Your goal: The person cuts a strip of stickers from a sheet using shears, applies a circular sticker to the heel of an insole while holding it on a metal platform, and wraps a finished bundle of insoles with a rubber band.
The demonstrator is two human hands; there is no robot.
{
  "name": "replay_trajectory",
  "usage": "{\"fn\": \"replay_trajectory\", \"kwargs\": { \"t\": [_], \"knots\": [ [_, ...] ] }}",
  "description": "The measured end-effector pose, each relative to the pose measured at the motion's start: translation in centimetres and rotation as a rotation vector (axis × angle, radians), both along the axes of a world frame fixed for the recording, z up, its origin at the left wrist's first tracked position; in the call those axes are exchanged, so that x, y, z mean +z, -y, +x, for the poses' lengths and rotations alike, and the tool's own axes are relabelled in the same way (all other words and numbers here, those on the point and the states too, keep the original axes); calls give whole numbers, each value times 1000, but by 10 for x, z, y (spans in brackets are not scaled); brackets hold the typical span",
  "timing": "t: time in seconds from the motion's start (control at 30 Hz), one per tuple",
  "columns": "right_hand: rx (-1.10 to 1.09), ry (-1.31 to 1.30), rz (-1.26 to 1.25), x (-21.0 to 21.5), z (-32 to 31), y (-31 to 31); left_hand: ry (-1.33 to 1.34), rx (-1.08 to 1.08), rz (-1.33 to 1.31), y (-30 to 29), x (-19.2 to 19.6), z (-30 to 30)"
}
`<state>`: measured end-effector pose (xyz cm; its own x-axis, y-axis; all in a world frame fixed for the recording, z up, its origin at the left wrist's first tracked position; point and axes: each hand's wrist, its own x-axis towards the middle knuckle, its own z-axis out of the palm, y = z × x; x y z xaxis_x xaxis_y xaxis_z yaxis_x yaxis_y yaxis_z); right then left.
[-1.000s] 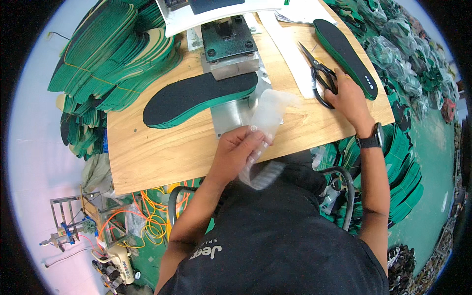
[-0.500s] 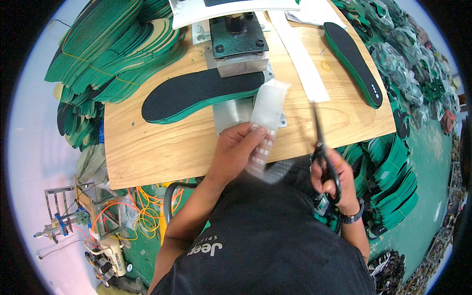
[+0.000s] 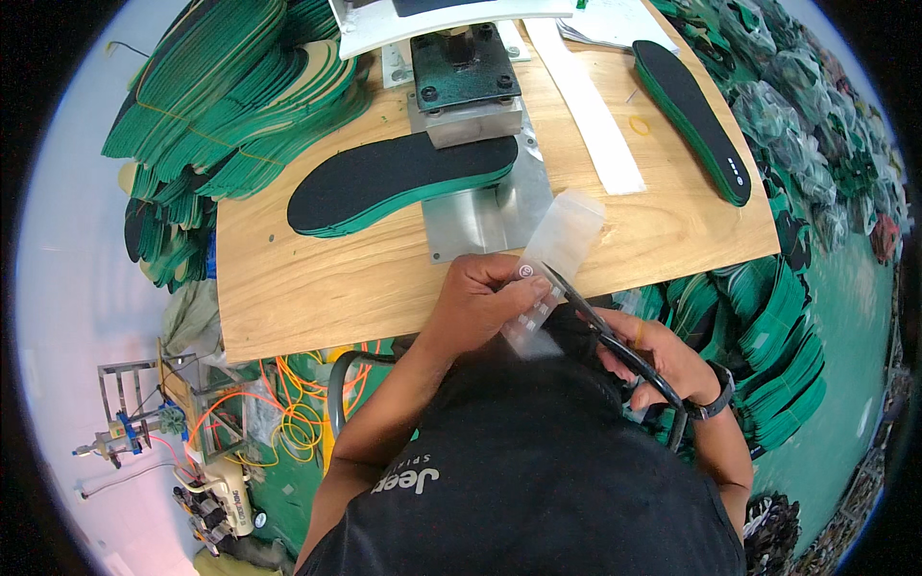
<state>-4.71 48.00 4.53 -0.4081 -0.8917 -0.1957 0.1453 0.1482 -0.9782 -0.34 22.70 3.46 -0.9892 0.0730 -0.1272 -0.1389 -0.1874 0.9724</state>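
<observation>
Clear plastic strip (image 3: pixel 555 261) is held at the near edge of the wooden worktable (image 3: pixel 317 288), pinched between thumb and fingers of the left hand (image 3: pixel 485 300), while the right hand (image 3: pixel 663 355) grips black scissors (image 3: pixel 600 331) with blades at its lower part — a clean cut calls for keeping it taut, fingertips clear of the blades.

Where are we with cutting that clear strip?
Done: scissors are up in the right hand. In hand: the left hand holds the clear strip, the blades meeting its edge. Left: no cut shows yet; the strip looks whole.
</observation>
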Motion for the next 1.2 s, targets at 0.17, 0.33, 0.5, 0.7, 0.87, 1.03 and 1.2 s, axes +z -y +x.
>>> {"fn": "replay_trajectory", "kwargs": {
  "t": [0.17, 0.33, 0.5, 0.7, 0.87, 1.03, 1.2],
  "knots": [
    [-14, 18, -21, 0, 1, 0, 35, -41, 13, -2, 3, 1],
    [-39, -61, -18, 0, 4, -3, 32, -71, -76, -3, 1, 1],
    [-243, -259, 113, 0, 10, -19, 50, -190, -261, 5, -1, 0],
    [-756, -740, 508, 12, -40, -31, -632, 154, -688, -9, -3, -18],
    [-699, -1166, 728, -2, -100, -25, -500, -269, -428, -30, -8, -16],
    [-667, -1374, 128, 18, -57, 20, -405, 160, -236, -26, 1, -6],
    [-542, -43, -216, -9, -1, 79, -500, 266, -208, -17, 3, -2]
  ]
}}
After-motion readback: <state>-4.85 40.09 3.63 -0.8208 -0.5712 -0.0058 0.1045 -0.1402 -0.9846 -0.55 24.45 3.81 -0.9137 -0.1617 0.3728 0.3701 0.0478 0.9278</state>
